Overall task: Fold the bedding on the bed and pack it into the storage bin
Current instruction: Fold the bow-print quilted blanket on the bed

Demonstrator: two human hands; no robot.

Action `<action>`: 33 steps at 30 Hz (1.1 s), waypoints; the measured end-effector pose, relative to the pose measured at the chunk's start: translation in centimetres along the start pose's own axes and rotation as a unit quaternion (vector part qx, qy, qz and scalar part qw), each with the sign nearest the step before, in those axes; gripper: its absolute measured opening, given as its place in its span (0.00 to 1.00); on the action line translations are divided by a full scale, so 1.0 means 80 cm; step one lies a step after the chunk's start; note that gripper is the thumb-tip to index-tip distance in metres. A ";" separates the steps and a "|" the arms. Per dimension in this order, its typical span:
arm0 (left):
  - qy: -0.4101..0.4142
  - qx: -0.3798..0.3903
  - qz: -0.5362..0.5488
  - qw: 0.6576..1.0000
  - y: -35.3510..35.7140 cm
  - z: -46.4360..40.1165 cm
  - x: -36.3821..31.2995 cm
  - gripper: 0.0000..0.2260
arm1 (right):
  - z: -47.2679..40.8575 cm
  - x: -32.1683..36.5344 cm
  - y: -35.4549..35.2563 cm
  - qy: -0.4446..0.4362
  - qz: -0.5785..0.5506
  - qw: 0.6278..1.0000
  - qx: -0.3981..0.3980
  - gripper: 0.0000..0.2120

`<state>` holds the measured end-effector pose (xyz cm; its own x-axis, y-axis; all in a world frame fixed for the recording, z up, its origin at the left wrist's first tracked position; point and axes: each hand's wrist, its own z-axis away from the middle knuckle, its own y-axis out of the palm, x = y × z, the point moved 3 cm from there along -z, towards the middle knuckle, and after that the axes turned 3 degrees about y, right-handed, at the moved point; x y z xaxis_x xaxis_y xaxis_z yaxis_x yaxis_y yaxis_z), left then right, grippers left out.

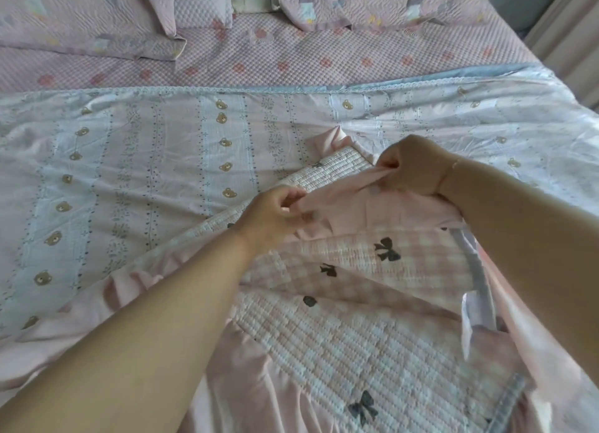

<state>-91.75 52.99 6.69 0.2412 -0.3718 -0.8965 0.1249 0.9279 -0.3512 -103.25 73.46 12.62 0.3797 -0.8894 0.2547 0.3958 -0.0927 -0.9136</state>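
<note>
While the bear-print blanket [136, 160] lies spread flat across the bed, the person works on a pink checked quilt [356, 335] with dark bows, heaped toward five o'clock. The left hand [272, 212] pinches the quilt's plain pink frill [343, 199]; the right hand [411, 166], at one o'clock from it, clutches the same frill. Two pillows [81, 14] lie at twelve o'clock.

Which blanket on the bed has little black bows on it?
The pink checked quilt that both hands, left and right, are pinching by its pink edge. The blanket spread flat beneath it has small brown bear faces and blue stripes instead.
</note>
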 end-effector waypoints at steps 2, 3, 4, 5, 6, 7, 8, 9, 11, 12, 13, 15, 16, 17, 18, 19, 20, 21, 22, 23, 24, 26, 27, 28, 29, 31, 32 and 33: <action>-0.014 0.029 -0.119 0.992 -0.007 0.000 0.026 0.25 | -0.022 0.000 0.001 -0.010 0.031 0.999 0.007 0.05; -0.022 0.031 -0.174 0.984 -0.011 0.000 0.040 0.22 | -0.031 0.001 0.003 -0.015 0.056 0.998 0.017 0.06; -0.025 0.022 -0.213 0.976 -0.014 0.000 0.051 0.16 | -0.038 0.002 0.006 -0.017 0.092 0.995 0.028 0.07; -0.025 0.004 -0.233 0.972 -0.018 -0.001 0.056 0.12 | -0.045 0.002 0.010 -0.020 0.134 0.990 0.033 0.09; -0.024 -0.015 -0.234 0.972 -0.021 -0.003 0.059 0.13 | -0.051 0.002 0.012 -0.019 0.170 0.985 0.031 0.11; -0.021 -0.034 -0.229 0.973 -0.025 -0.006 0.059 0.15 | -0.058 0.002 0.013 -0.018 0.189 0.982 0.017 0.12; -0.016 -0.056 -0.220 0.974 -0.030 -0.009 0.057 0.17 | -0.066 0.003 0.013 -0.014 0.198 0.980 -0.005 0.11; -0.014 -0.079 -0.216 0.973 -0.036 -0.014 0.054 0.17 | -0.073 0.004 0.011 -0.013 0.206 0.978 -0.041 0.09; -0.031 -0.120 -0.231 0.965 -0.050 -0.024 0.048 0.14 | -0.086 0.012 0.007 -0.015 0.208 0.973 -0.104 0.10; -0.042 -0.131 -0.239 0.961 -0.056 -0.029 0.049 0.14 | -0.092 0.013 0.009 -0.009 0.174 0.979 -0.110 0.12; -0.052 -0.138 -0.242 0.959 -0.061 -0.031 0.051 0.14 | -0.093 0.013 0.013 -0.006 0.120 0.989 -0.083 0.14; -0.064 -0.137 -0.243 0.958 -0.063 -0.033 0.058 0.15 | -0.092 0.013 0.029 -0.002 0.056 0.998 0.013 0.25; -0.065 -0.135 -0.249 0.957 -0.060 -0.033 0.060 0.14 | -0.089 0.010 0.041 0.009 0.077 0.995 0.063 0.29; -0.066 -0.133 -0.257 0.955 -0.056 -0.032 0.062 0.13 | -0.087 0.005 0.050 0.018 0.121 0.988 0.090 0.28; -0.066 -0.134 -0.265 0.953 -0.052 -0.032 0.062 0.12 | -0.088 -0.002 0.057 0.024 0.178 0.979 0.092 0.22; -0.069 -0.139 -0.267 0.951 -0.050 -0.033 0.062 0.11 | -0.088 -0.005 0.056 0.031 0.227 0.971 0.066 0.15; -0.073 -0.149 -0.266 0.950 -0.050 -0.034 0.062 0.11 | -0.090 -0.007 0.052 0.044 0.246 0.968 0.018 0.11; -0.078 -0.163 -0.262 0.948 -0.051 -0.036 0.060 0.12 | -0.092 -0.006 0.044 0.058 0.245 0.967 -0.049 0.09; -0.082 -0.179 -0.258 0.946 -0.054 -0.038 0.060 0.12 | -0.095 -0.005 0.038 0.065 0.222 0.966 -0.113 0.09; -0.084 -0.194 -0.257 0.943 -0.056 -0.039 0.061 0.12 | -0.097 -0.002 0.034 0.066 0.194 0.967 -0.155 0.09; -0.084 -0.200 -0.258 0.941 -0.057 -0.040 0.062 0.13 | -0.098 0.002 0.032 0.064 0.170 0.968 -0.176 0.09; -0.079 -0.193 -0.257 0.944 -0.057 -0.030 0.063 0.12 | -0.091 0.014 0.038 0.046 0.114 0.975 -0.185 0.12; -0.064 -0.190 -0.253 0.947 -0.055 -0.025 0.064 0.13 | -0.083 0.021 0.041 0.034 0.080 0.979 -0.182 0.15; -0.040 -0.193 -0.259 0.946 -0.056 -0.017 0.063 0.16 | -0.073 0.029 0.046 0.015 0.039 0.983 -0.178 0.16; -0.013 -0.200 -0.273 0.941 -0.058 -0.006 0.060 0.19 | -0.060 0.039 0.051 -0.006 -0.009 0.986 -0.166 0.16; 0.040 -0.216 -0.289 0.932 -0.061 0.018 0.050 0.19 | -0.026 0.061 0.065 -0.039 -0.114 0.987 -0.105 0.12; 0.056 -0.216 -0.284 0.933 -0.061 0.030 0.047 0.16 | -0.008 0.071 0.075 -0.049 -0.159 0.984 -0.062 0.10; 0.068 -0.211 -0.272 0.936 -0.061 0.042 0.046 0.13 | 0.010 0.081 0.086 -0.061 -0.186 0.980 -0.017 0.10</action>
<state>-88.20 47.02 5.99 0.1241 -0.8119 -0.5704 -0.2054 0.5414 -0.8153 -97.38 67.40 8.25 0.3115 -0.7312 0.6069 0.4981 -0.4183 -0.7596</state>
